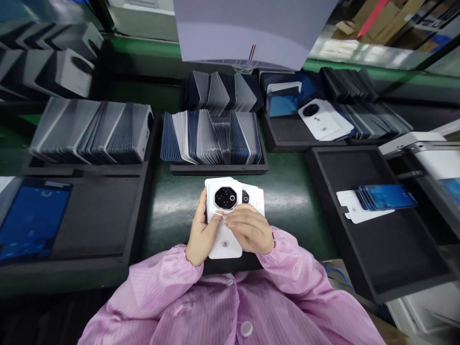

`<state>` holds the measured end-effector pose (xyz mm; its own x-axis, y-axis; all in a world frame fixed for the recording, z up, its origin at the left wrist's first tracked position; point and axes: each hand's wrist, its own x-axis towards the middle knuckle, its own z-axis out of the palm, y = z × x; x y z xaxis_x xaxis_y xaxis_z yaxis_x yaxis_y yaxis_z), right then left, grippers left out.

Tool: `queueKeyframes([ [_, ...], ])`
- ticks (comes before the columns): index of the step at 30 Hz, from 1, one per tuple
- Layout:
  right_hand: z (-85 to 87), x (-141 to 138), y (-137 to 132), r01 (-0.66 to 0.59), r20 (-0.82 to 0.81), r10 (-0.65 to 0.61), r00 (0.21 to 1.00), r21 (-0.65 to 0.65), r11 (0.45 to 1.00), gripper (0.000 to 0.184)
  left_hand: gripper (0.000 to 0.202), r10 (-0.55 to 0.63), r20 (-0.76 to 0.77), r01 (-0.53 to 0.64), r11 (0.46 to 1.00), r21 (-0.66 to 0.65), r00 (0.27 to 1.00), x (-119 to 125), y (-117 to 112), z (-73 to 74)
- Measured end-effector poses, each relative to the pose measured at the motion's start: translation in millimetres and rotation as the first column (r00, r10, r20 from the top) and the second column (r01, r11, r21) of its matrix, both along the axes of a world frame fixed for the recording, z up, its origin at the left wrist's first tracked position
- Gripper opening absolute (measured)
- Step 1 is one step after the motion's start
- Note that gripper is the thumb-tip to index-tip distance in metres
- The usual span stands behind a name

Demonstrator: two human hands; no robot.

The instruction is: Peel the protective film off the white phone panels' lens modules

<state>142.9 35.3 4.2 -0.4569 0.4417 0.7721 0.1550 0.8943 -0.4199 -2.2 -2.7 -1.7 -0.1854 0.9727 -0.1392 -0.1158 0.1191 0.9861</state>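
Note:
A white phone back cover (224,235) with a dark octagonal camera area and a small round mark lies upright before me, close to my body. My left hand (201,235) grips its left edge, thumb across the front. Just below the camera area, the fingertips of my right hand (251,229) are pinched together against the cover. A thin, shiny, clear sliver shows at those fingertips, too small to name. Behind the cover and partly hidden by it, more white back covers (258,195) lie on the green table (287,191).
A black tray (219,168) ahead holds a dense row of blue and grey panels. To the left stand more panel rows (93,129) and a blue sheet (34,215). At right, a black tray (395,254) carries blue-filmed panels (386,196); white covers (318,122) lie beyond.

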Motion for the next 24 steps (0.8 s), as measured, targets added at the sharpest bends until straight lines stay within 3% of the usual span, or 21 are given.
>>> queueKeyframes([
  [7, -6.2, -0.1, -1.3, -0.019, -0.060, 0.016, 0.998, -0.061, 0.998, 0.056, 0.064, -0.012, 0.012, 0.012, 1.000, -0.002, 1.000, -0.1, 2.1, 3.7],
  [16, -6.7, 1.1, -1.5, 0.026, -0.044, -0.029, 0.999, -0.060, 0.998, 0.059, 0.066, -0.004, 0.093, 0.012, 0.996, -0.088, 0.996, -0.2, 1.0, 3.0],
  [24, -4.2, 1.2, -1.2, 0.034, -0.017, -0.035, 0.999, -0.051, 0.998, 0.055, 0.066, -0.013, 0.109, 0.022, 0.997, -0.074, 0.994, -0.8, 1.1, 0.3],
])
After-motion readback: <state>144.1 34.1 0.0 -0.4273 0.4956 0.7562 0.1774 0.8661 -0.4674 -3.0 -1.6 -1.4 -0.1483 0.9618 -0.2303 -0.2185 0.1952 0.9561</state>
